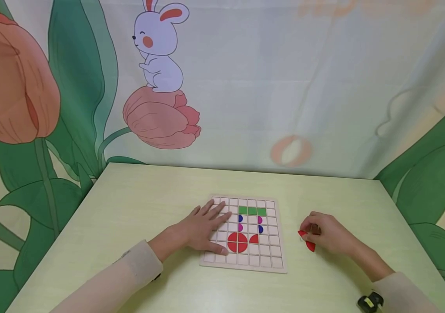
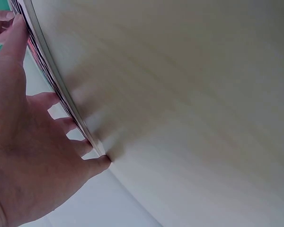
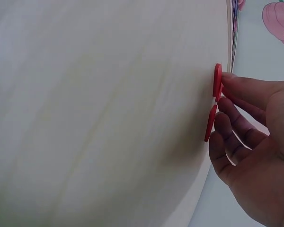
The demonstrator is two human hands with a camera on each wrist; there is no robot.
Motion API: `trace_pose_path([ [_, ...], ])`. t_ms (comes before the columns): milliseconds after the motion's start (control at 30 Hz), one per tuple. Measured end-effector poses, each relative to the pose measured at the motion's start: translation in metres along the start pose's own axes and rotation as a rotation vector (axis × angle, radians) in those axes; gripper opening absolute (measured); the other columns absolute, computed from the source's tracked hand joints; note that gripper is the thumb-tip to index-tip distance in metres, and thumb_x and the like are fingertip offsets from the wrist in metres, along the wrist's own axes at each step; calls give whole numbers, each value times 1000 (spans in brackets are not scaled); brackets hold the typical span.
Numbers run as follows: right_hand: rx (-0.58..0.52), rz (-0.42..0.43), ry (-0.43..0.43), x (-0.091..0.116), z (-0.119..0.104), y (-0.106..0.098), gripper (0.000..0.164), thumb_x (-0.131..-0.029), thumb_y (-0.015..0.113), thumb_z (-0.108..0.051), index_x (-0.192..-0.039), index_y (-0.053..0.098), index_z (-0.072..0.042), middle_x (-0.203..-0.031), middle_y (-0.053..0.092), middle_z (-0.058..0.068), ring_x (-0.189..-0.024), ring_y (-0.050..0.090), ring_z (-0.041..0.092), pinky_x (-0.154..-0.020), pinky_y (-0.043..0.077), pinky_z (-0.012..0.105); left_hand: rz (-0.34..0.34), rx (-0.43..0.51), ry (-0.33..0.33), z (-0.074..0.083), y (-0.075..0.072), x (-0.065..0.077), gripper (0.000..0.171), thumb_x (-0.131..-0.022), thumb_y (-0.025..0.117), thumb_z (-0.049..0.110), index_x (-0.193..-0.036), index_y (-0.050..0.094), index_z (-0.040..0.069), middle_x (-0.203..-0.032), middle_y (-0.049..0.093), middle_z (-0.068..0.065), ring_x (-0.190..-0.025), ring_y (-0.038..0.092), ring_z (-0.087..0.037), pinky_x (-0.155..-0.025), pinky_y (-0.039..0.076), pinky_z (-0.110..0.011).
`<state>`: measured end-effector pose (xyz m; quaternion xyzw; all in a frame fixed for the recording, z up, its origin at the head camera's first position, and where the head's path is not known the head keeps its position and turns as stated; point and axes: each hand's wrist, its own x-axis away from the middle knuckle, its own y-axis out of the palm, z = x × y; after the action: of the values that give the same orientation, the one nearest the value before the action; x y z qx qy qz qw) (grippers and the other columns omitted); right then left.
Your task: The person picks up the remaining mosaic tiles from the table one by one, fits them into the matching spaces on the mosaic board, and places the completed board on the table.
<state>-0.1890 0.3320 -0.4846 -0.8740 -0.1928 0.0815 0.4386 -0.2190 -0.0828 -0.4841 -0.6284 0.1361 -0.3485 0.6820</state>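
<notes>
While our left hand (image 1: 202,228) splays on the board (image 1: 265,262), our right hand (image 1: 327,234) pinches a red piece (image 3: 217,81), likely for carrying left.

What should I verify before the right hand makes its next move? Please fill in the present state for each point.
1. Board steadied: ok; the left hand rests spread on its left part.
2. Grip on the red piece: ok; the right hand pinches it.
3. Second red piece free of the hand: cannot tell; it is right by the fingers, contact unclear.
4. Right hand over the board: not ok; it is to the board's right.
5. Cells around the single red quarter: ok; those directly right and below are bare.
</notes>
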Motion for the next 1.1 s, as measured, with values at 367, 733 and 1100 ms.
trace_pose_path([
  [367, -21, -27, 29, -3, -2, -4, 16, -94, 82, -9, -96, 67, -15, -81, 66, -5, -74, 59, 16, -66, 51, 26, -4, -1, -8, 0, 0, 1, 114, -85, 60, 86, -172, 15, 29, -179, -2, -4, -163, -4, -38, -127, 13, -65],
  [733, -10, 6, 20, -6, -7, -8, 11, -96, 78, -6, -97, 70, -14, -81, 63, -1, -75, 58, 17, -63, 50, 26, -2, 1, 0, 0, 0, 1, 113, -85, 61, 86, -172, 16, 28, -179, -1, -5, -163, -3, -38, -127, 14, -65],
  [1100, -26, 46, -12, -18, -17, -4, 13, -96, 78, -7, -97, 72, -18, -91, 72, -4, -84, 64, 16, -77, 57, 27, -3, -1, -2, 0, 1, 0, 114, -85, 60, 87, -172, 16, 29, -179, -1, -5, -163, -3, -39, -127, 14, -65],
])
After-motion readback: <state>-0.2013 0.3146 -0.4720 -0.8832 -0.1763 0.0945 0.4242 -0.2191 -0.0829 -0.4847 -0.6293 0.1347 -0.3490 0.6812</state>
